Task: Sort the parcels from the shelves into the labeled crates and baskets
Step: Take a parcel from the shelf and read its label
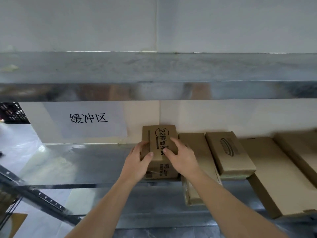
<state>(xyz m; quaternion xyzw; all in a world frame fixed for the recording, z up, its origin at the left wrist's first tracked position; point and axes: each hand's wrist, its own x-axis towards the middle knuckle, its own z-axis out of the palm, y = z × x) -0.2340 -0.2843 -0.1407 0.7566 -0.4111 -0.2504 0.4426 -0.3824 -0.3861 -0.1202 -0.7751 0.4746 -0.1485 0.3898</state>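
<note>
A brown cardboard parcel (157,134) with black printed characters sits on the metal shelf (96,162), at the left end of a row of boxes. My left hand (138,163) grips its left side with the thumb on top. My right hand (181,156) lies over its top right edge, fingers spread across the print. Both hands hold this one parcel. Its lower front face shows between my wrists.
To the right lie a plain box (197,148), a box with an oval print (229,152) and large flat cartons (277,176). A white paper sign (85,119) hangs on the wall. An upper shelf (154,74) spans overhead. A black crate (12,113) is far left.
</note>
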